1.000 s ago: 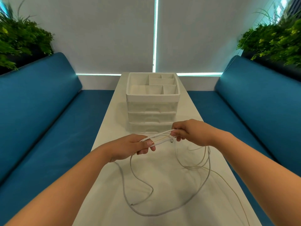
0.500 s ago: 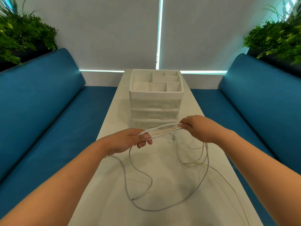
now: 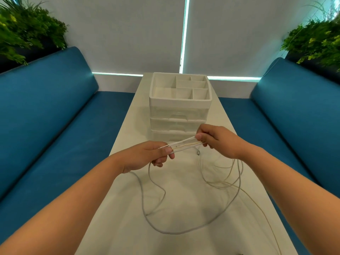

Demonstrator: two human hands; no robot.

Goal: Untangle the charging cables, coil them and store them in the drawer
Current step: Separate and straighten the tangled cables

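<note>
Several white and grey charging cables (image 3: 185,145) are stretched taut between my two hands above the white table (image 3: 184,240). My left hand (image 3: 147,156) pinches one end of the bundle. My right hand (image 3: 217,140) grips the other end. Long loops of the cables (image 3: 228,205) hang down and lie tangled on the tabletop, and a metal plug (image 3: 198,153) dangles under the bundle. Behind the hands stands a white drawer unit (image 3: 179,115) with three clear drawers, all closed, and a divided tray on top.
Blue cushioned benches (image 3: 46,126) run along both sides of the narrow table. Green plants (image 3: 24,32) sit behind each bench back. A dark small object (image 3: 294,254) shows at the table's near edge.
Both hands have lifted slightly and pulled a little farther apart, which stretched the cable bundle straighter. The hanging loops shifted with them.
</note>
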